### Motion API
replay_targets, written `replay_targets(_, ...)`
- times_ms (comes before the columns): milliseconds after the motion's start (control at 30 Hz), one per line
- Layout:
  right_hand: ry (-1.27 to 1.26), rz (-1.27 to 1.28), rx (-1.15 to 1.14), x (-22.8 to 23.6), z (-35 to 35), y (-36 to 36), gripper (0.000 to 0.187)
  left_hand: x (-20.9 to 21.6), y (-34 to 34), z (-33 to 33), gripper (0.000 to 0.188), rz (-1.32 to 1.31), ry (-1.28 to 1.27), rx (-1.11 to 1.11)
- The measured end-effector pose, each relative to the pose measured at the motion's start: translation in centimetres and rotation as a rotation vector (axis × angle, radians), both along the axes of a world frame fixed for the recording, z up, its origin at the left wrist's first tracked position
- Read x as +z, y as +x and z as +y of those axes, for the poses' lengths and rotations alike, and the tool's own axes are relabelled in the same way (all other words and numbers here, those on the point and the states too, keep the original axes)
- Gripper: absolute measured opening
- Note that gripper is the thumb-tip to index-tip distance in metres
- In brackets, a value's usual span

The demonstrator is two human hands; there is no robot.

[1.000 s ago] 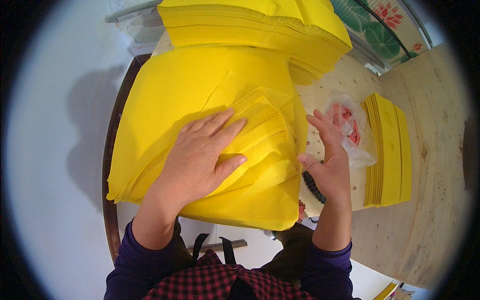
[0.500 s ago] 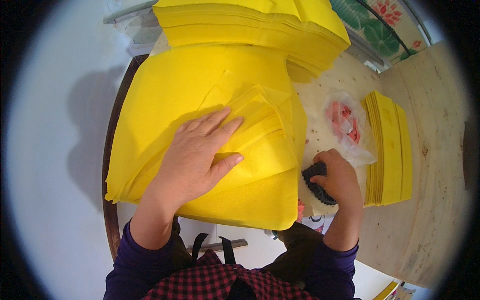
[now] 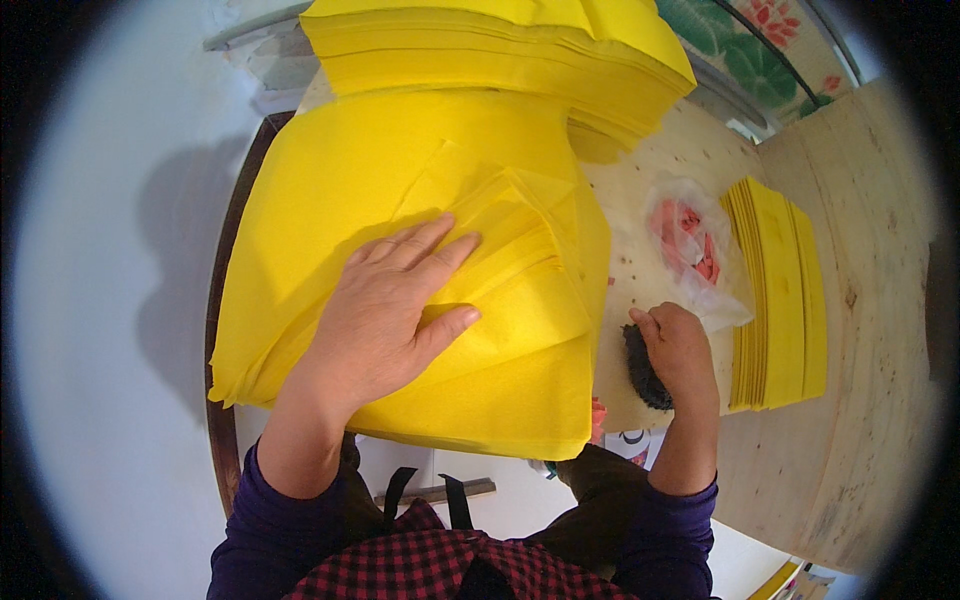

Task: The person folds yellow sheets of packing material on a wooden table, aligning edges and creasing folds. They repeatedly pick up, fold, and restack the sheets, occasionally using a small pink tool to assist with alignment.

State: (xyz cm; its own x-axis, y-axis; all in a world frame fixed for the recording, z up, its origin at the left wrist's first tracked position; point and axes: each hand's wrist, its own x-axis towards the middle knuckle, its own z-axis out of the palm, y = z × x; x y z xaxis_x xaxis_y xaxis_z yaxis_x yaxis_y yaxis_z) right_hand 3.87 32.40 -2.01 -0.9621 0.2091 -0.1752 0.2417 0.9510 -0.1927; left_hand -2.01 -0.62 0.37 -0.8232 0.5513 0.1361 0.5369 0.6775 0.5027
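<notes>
My left hand (image 3: 385,305) lies flat on yellow sheets (image 3: 510,385), its fingers spread and the thumb apart. Under it the sheets fan out in overlapping layers, with folded corners to the right of my fingertips. My right hand (image 3: 684,352) is closed around a dark, oval, bristly brush (image 3: 645,368) just right of the pile. The brush stands tilted on edge, and my curled fingers hide part of it.
A tall stack of yellow sheets (image 3: 470,60) stands at the far side. To the right are a clear plastic bag with red pieces (image 3: 685,240) and a stack of folded yellow sheets (image 3: 775,300). A wooden panel (image 3: 850,330) rises along the right.
My right hand has shifted slightly right, and the brush has turned so that it looks narrower. My left hand has slid a little to the left, still flat.
</notes>
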Motion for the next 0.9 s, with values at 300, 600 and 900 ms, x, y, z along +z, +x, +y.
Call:
replay_targets(300, -0.241, 0.734, 0.435, 1.7, -4.8, 0.3, 0.037, -0.1, 0.0, -0.2, 0.06, 0.009, 0.008, -0.013)
replay_targets(600, -0.201, 0.734, 0.587, 0.9, -6.7, -0.4, 0.051, -0.3, 0.0, -0.3, 0.06, 0.013, 0.013, -0.024)
replay_targets(900, -0.523, 0.516, 0.188, -0.1, -8.1, -1.7, 0.071, -0.1, 0.0, -0.2, 0.06, 0.005, 0.011, -0.023)
